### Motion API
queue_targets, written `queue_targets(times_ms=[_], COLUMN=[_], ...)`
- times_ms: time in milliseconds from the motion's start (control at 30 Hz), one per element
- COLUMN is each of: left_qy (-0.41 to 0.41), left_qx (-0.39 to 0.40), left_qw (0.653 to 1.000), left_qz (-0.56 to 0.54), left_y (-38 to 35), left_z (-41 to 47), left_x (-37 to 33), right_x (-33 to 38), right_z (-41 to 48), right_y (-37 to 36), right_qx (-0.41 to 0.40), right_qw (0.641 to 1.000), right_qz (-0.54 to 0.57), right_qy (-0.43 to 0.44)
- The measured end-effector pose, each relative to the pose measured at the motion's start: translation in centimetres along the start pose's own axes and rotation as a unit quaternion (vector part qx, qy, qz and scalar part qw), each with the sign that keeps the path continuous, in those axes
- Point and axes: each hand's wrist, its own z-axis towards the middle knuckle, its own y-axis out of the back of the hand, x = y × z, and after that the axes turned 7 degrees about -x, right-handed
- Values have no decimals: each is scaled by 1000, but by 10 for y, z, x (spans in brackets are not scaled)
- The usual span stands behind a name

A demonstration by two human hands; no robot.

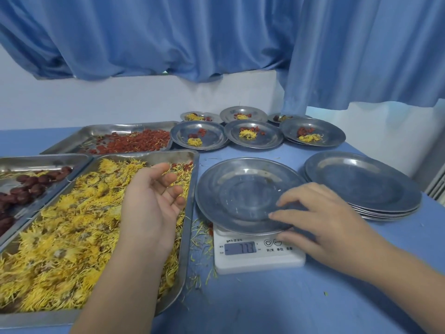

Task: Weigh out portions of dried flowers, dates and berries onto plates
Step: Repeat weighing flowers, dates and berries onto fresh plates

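Where blue curtains [216, 39] hang, white wall [120, 100], blue table [265, 304], steel trays [96, 132], plate [240, 189]

I see blue curtains [216, 32] hanging in folds across the top of a white wall [120, 100], and a blue table [289, 304] running right up to it, softly lit.
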Motion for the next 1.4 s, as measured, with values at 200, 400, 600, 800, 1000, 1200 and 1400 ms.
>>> queue_targets(times_ms=[200, 400, 600, 800, 1000, 1200, 1400], left_qy=[6, 9, 19, 18, 21, 21, 20], left_qx=[1, 0, 7, 17, 24, 28, 40], left_qw=[1000, 1000, 999, 999, 999, 998, 997], left_qz=[9, 17, 32, 41, 44, 48, 58], left_y=[0, 1, -1, -2, -1, 0, -1], left_z=[1, 1, 0, -2, -1, 0, -1], left_x=[2, 1, 3, 4, 4, 4, 4], right_x=[3, 5, -9, -10, -4, 3, 9], right_z=[0, 2, -8, -9, -11, -8, -7], right_y=[3, 15, 26, 24, 21, 18, 14], right_qx=[-9, 17, 194, 204, 204, 196, 169], right_qw=[998, 992, 965, 961, 965, 969, 975], right_qz=[24, 101, 120, 132, 99, 67, 69], right_qy=[-66, -69, -130, -129, -135, -135, -130])
